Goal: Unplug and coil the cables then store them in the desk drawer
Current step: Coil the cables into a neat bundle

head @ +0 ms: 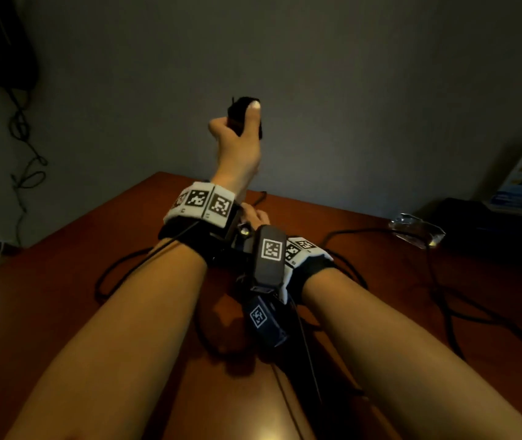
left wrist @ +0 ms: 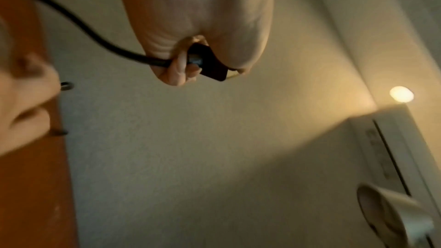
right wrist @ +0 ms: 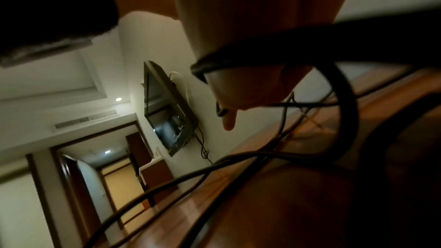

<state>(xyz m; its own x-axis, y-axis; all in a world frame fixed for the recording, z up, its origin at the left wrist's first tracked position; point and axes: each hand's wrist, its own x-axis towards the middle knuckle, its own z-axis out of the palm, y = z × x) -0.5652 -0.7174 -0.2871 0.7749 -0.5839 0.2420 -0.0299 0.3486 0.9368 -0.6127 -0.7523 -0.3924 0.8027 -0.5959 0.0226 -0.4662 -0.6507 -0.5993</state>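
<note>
Your left hand (head: 237, 134) is raised above the bench (head: 94, 236), its grip closed round the plug (left wrist: 210, 67); your right hand (right wrist: 250, 86) pinches the cable (right wrist: 346, 105) low over the bench. The cable looks light, limp and springy: hold it by the rigid plug and gather loops.

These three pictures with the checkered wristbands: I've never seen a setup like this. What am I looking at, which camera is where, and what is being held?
There is no machine here: a person works with bare hands, wearing a head camera and one camera on each wrist, strapped under the patterned bands.

The head view looks down both forearms at a reddish wooden desk strewn with loose black cables. The raised left hand grips a black plug; the left wrist view shows it from below, with its cord trailing off.

The right hand sits lower, mostly hidden behind the wristbands. The right wrist view shows its fingers around a loop of black cable, with a wall-mounted screen behind.
</note>
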